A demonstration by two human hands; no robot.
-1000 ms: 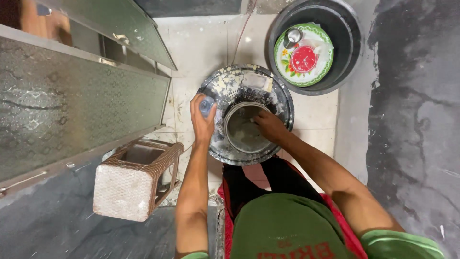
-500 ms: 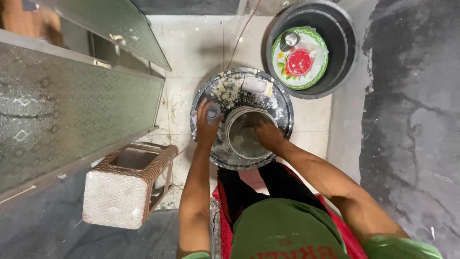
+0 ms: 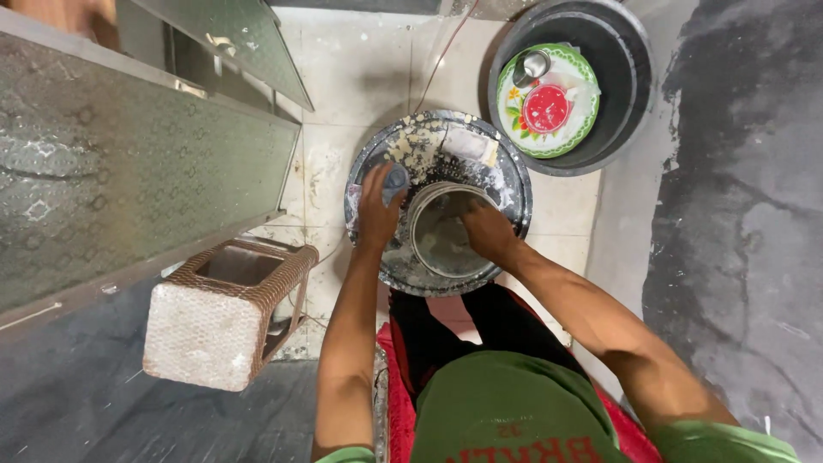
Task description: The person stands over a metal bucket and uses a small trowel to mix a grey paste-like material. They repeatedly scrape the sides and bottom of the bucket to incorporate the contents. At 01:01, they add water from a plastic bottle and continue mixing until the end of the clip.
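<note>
The person crouches over a wide, soapy metal basin (image 3: 506, 184) on the tiled floor (image 3: 360, 69), both hands at a round steel pot (image 3: 441, 231) that stands inside it. The left hand (image 3: 377, 210) rests on the pot's left rim, its fingers (image 3: 381, 184) curled around a small grey-blue scrubbing pad (image 3: 396, 177). The right hand (image 3: 487, 231) reaches down inside the pot at its right wall; its fingers are hidden by the rim and the murky water, so how they are set cannot be told. Beyond both hands, at the far side of the basin, lie foam and a pale rectangular block (image 3: 470, 144), perhaps soap. Farther off to the right stands a black tub (image 3: 621, 77) holding a flowered plate (image 3: 549, 99) and a small metal cup (image 3: 531, 64). Well to the left of the left hand is a woven stool (image 3: 227, 313), tipped on its side.

The likely trouble is slipping: with wet, soapy metal, the pot could turn or skid under the hands and slop dirty water over the basin's low rim onto the floor. The pad could also slide out of the curled fingers.
</note>
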